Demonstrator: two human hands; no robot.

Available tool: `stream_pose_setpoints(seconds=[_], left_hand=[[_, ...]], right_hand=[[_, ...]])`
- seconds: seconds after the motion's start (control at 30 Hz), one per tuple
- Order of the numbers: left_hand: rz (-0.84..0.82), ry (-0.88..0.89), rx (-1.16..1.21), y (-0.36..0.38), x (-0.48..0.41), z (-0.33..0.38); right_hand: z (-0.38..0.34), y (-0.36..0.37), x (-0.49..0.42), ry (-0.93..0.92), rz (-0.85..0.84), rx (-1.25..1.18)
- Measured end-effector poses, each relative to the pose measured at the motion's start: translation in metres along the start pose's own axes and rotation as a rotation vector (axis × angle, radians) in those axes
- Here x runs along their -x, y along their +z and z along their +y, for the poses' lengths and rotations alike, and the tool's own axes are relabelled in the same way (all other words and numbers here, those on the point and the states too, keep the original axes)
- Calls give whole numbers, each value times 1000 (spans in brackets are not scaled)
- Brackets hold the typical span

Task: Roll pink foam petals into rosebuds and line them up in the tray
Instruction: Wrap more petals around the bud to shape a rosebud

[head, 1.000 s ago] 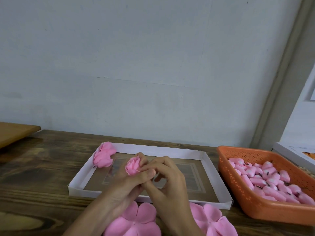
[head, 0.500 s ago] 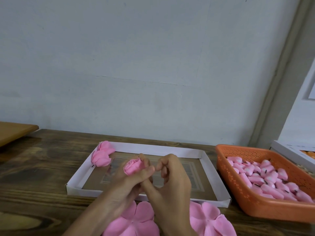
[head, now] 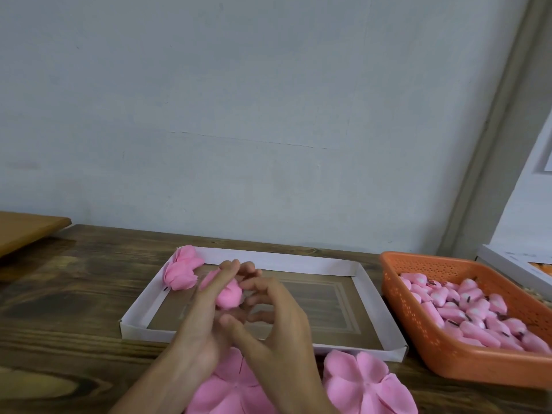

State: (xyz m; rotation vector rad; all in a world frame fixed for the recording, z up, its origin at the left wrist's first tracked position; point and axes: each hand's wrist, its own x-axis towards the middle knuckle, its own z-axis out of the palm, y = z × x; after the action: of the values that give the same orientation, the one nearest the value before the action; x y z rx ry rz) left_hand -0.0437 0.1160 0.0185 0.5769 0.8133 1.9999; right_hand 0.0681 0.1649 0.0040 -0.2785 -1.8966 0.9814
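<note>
Noted: left hand (head: 203,319) grip pinches the rosebud (head: 229,295); right hand (head: 279,322) grip cannot be told. Foam judged soft, light; hold its base.

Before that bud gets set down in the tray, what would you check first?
1. Grip on the rosebud: ok, the left hand holds it over the tray.
2. Roll closed tight: cannot tell, fingers hide its base.
3. Right hand free of the bud: cannot tell, its curled fingers sit right beside it.
4. Free spot in the tray: ok, bare floor shows next to the two finished buds in the far left corner.
5. Next material ready: ok, flat petal pieces lie in front of the tray.
</note>
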Motion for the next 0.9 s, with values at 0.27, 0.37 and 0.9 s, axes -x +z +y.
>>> stream_pose_setpoints(seconds=[0.27,0.37,0.9], left_hand=[[-242,72,-122,4,5,-6],[-273,97,-143,-1,4,-6],[-409,76,-212,0,9,12]], right_hand=[[2,-6,-5,75,94,-258],[-1,-4,-7,52,79,-305],[-3,-8,-11,271,-108,-659]])
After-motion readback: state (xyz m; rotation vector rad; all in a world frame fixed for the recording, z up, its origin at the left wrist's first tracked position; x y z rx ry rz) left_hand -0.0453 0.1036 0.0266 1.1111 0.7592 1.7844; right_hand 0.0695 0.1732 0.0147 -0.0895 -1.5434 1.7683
